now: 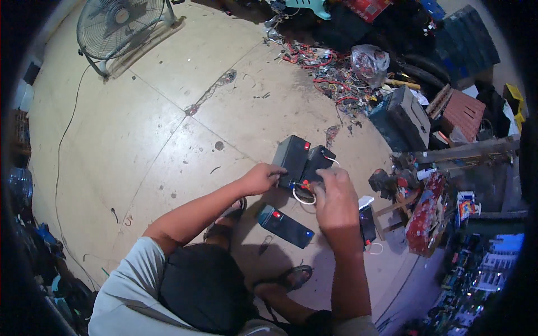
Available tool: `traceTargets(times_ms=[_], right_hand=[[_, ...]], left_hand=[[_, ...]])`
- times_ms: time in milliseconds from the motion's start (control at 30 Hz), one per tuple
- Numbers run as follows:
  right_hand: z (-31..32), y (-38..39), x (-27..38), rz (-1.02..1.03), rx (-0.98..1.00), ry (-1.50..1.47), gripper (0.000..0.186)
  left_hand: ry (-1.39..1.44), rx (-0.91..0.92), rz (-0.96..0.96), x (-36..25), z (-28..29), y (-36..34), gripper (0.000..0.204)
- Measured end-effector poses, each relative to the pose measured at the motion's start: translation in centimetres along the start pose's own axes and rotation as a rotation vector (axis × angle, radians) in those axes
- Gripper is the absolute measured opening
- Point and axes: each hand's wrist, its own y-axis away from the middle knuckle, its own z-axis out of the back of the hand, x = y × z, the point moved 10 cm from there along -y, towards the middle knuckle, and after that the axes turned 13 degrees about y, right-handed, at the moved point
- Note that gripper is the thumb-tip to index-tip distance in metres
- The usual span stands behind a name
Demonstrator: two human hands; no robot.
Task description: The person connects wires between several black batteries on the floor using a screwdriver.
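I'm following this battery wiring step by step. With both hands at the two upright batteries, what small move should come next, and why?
Probably seat the white wire on a terminal. The left hand steadies the two black batteries, the right hand pinches at their red-marked tops, and the wire loops loose below. Whether it is already attached cannot be told.

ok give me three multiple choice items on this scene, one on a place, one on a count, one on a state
1. Where is the floor fan?
A. upper left
B. lower right
C. between the feet

2. How many black batteries stand side by side at the hands?
A. two
B. five
C. none

3. What is the left hand doing?
A. touching a standing battery
B. resting on the knee
C. holding the fan

Key: 1 A, it stands on the floor at upper left; 2 A, two stand upright together; 3 A, its fingers meet the nearer battery's side.
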Motion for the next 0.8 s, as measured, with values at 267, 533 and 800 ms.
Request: traceTargets(times_ms=[267,533,800], right_hand=[[-0.4,-0.2,-1.0,-0.033,0.048,-0.046,0.029],[0.6,0.6,-0.2,-0.007,-0.109,-0.029,0.028],[1.5,0.4,-0.7,-0.080,-0.124,-0.049,0.039]], left_hand=[[0.263,-0.140,-0.044,0.4,1.6,1.7,0.046],[-0.279,0.075,-0.408,-6.7,-3.6,0.0,0.041],[-0.514,0.134,-0.402,-6.2,-5.0,-1.9,0.025]])
